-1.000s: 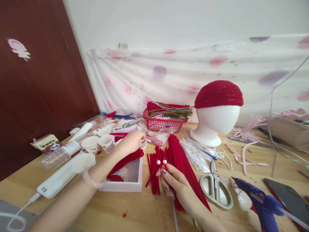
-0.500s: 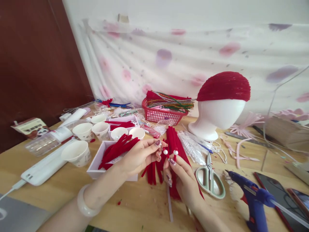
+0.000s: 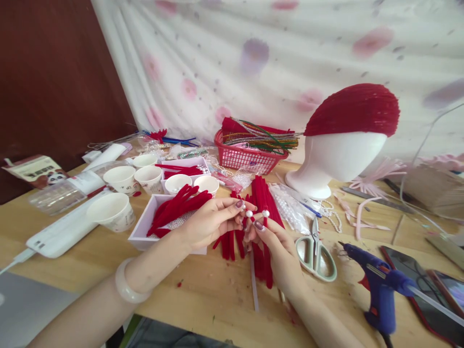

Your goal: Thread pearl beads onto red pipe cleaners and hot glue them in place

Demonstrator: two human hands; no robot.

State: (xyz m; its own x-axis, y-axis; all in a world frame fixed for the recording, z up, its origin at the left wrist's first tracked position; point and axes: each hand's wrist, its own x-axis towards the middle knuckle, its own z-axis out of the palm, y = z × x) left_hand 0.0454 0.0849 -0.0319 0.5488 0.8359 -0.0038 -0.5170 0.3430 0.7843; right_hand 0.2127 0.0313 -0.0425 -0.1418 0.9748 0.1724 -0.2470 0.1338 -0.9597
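In the head view my right hand (image 3: 275, 246) is closed on red chenille stems, with a white pearl bead (image 3: 266, 213) at the tip of one. A second pearl bead (image 3: 249, 213) sits between the two hands on another red piece. My left hand (image 3: 210, 220) pinches thumb to forefinger, and a small white bead (image 3: 243, 207) shows at its fingertips. Below and behind the hands lie bundles of red chenille stems (image 3: 261, 193). A lilac box (image 3: 139, 237) by my left forearm holds red stems and pearls.
Green-handled scissors (image 3: 315, 256) and a blue glue gun (image 3: 380, 280) lie at right, near phones (image 3: 416, 290). Paper cups (image 3: 114, 212) and a white power strip (image 3: 65, 232) stand left. Behind are a red basket (image 3: 250, 159) and a white head form (image 3: 337, 159) wearing a red cap.
The camera view has tipped downward, so the table things appear higher. My hands have come slightly closer together, and the beaded tips are nearer each other.
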